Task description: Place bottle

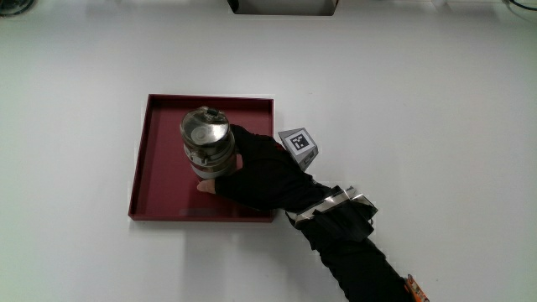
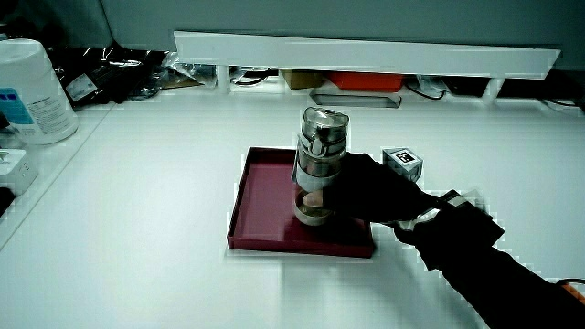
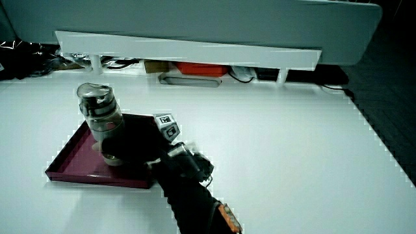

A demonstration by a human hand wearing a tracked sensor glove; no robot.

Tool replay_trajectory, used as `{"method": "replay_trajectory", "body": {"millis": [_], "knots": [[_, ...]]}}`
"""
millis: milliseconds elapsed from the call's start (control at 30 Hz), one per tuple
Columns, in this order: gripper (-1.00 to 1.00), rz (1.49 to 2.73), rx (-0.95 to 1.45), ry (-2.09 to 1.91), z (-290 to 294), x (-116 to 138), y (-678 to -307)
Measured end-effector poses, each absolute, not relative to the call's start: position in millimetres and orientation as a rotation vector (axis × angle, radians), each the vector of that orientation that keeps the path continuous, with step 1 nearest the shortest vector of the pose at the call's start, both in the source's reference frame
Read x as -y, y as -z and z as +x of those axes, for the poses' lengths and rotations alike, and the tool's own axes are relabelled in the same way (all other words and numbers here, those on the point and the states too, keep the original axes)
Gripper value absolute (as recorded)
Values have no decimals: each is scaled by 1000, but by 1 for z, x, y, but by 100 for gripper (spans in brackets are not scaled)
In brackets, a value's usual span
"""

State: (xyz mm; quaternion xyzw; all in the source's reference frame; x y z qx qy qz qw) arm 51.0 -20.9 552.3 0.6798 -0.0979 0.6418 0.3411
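A clear bottle (image 1: 207,143) with a metal cap stands upright in the dark red tray (image 1: 159,126). In both side views the bottle (image 2: 320,163) (image 3: 103,122) rises above the tray (image 2: 260,196) (image 3: 68,162). The hand (image 1: 256,172) in its black glove is wrapped around the bottle's lower part, with a thumb tip showing at the base. The patterned cube (image 1: 300,144) sits on the hand's back. The hand (image 2: 366,187) (image 3: 140,146) reaches over the tray's edge nearest the person's forearm. The bottle's base is hidden by the fingers.
A low white partition (image 2: 366,55) runs along the table's edge farthest from the person, with cables and boxes under it. A white container (image 2: 32,91) stands at the table's corner in a side view. A white box (image 1: 281,7) lies farther from the person than the tray.
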Motion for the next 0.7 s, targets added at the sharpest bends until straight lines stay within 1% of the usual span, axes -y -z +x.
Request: {"method": "replay_trajectory", "body": {"millis": [100,200,267,633,700], "knots": [[0,1751,219,-1673,51,18,-560],[0,1777,210,-1648,51,16,-570],[0,1731,174,-1681,51,13,-574],[0,1716,165,-1684,53,12,-576],[-7,1718,157,-1676,53,12,-576]]}}
